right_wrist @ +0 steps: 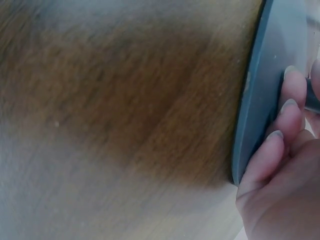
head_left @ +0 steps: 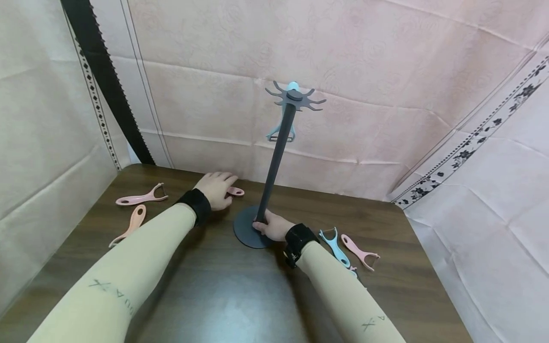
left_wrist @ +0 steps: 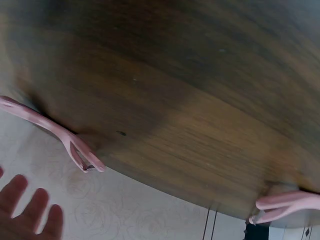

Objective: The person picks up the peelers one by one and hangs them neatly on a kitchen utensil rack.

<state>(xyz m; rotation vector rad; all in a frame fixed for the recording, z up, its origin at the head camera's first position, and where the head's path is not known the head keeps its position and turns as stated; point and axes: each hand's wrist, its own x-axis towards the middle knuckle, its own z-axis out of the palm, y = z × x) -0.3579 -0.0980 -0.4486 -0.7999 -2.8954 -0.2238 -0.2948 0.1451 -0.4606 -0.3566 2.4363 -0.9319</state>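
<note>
On the far left of the dark wooden table (head_left: 223,286), two pink peelers are lying clear of both hands: one pink peeler (head_left: 141,196) is lying nearer the back edge with its blade end pointing right, and a second pink peeler (head_left: 128,230) is lying just in front of it, angled toward the table's left edge. Moving right, the left hand (head_left: 216,188) is resting palm down near the back edge, its fingers lying over a third pink peeler (head_left: 236,191) whose rounded handle end is sticking out to the right of the fingertips; the fingers are looking fairly straight and close together, though I cannot tell whether the thumb is pinching underneath. In the left wrist view, fingertips (left_wrist: 30,212) are showing at the lower left corner beside the table edge. Next, the dark grey stand (head_left: 274,162) is standing upright near the table's middle, its round base (head_left: 246,228) sitting flat on the wood. The right hand (head_left: 273,226) is gripping the foot of the pole, fingers curling around it, with the fingertips (right_wrist: 280,112) lying against the base. A light blue peeler (head_left: 283,125) is hanging from a hook at the top. Further right, a blue peeler (head_left: 336,247) and another pink peeler (head_left: 361,252) are lying side by side, just beside the right wrist.
</note>
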